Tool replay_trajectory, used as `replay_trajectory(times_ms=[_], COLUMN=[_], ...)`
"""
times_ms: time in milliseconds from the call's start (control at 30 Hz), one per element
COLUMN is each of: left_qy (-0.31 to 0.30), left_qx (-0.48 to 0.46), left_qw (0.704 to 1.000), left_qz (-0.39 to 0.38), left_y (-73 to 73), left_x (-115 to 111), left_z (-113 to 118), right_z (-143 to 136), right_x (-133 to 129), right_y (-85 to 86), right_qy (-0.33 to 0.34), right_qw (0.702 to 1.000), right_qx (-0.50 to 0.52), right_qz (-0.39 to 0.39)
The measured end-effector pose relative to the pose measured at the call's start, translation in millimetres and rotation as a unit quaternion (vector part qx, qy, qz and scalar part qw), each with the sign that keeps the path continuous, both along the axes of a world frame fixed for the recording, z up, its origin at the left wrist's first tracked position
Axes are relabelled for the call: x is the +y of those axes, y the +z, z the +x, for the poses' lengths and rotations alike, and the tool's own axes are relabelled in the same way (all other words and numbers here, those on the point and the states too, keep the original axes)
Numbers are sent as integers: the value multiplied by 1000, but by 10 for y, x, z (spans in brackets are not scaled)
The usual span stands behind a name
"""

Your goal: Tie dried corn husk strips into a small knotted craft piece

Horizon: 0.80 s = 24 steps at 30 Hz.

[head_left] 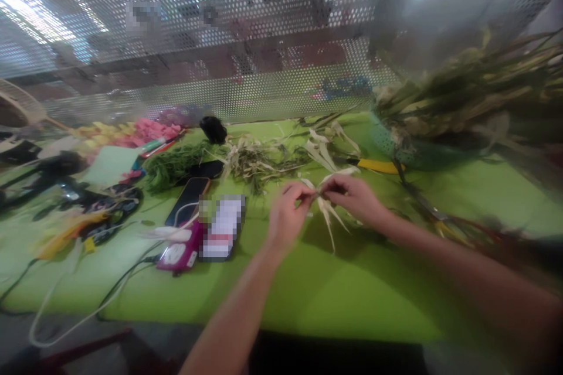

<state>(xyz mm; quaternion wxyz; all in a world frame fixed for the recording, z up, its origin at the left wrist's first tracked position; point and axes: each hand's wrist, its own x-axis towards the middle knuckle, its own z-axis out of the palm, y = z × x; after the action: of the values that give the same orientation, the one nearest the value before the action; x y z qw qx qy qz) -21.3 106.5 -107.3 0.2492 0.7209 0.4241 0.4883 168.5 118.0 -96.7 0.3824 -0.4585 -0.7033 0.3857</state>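
Both hands meet over the green tabletop, pinching a small bunch of pale dried leaf strips (326, 220). My left hand (291, 205) is closed on its near-middle part, thumb and forefinger together. From the other side my right hand (352, 194) pinches the same spot, its fingertips almost touching the left ones. Loose ends of the strips hang down below the fingers, and others stick out above. Just beyond the hands lies another pale dry husk (320, 151). A heap of dried stems and leaves (248, 158) spreads to its left.
On the left are a phone with a lit screen (223, 228), a dark phone (189, 199), a magenta power box (180, 249) with cables, and green foliage (176, 167). At right, a teal basket (387, 135) holds dried stalks; a yellow-handled tool (380, 165) lies nearby. Perforated metal (264, 88) stands behind.
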Motion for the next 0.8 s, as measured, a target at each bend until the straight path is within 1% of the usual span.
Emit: replay_trajectory(times_ms=[200, 367, 433, 500, 600, 667, 733, 800], left_qy=[6, 14, 8, -18, -83, -116, -129, -128], left_qx=[-65, -98, -118, -147, -209, -239, -248, -225], left_qw=[991, 986, 982, 973, 944, 926, 922, 932], left_qz=[-114, -133, -146, -177, -241, -267, -267, -255], left_y=[57, 46, 40, 50, 81, 95, 94, 84], left_x=[5, -1, 6, 14, 14, 9, 7, 9], left_z=[-48, -34, -22, -11, 6, 13, 14, 8], right_z=[48, 65, 67, 66, 60, 52, 43, 34], right_x=[23, 56, 57, 52, 42, 36, 28, 18], right_y=[49, 45, 51, 61, 71, 75, 82, 98], right_qy=[-46, -47, -46, -46, -29, -17, -16, -19], right_qw=[998, 989, 987, 989, 994, 997, 998, 1000], right_qx=[-38, -133, -144, -126, -82, -66, -47, 5], right_qz=[19, 52, 62, 69, 62, 44, 24, -7])
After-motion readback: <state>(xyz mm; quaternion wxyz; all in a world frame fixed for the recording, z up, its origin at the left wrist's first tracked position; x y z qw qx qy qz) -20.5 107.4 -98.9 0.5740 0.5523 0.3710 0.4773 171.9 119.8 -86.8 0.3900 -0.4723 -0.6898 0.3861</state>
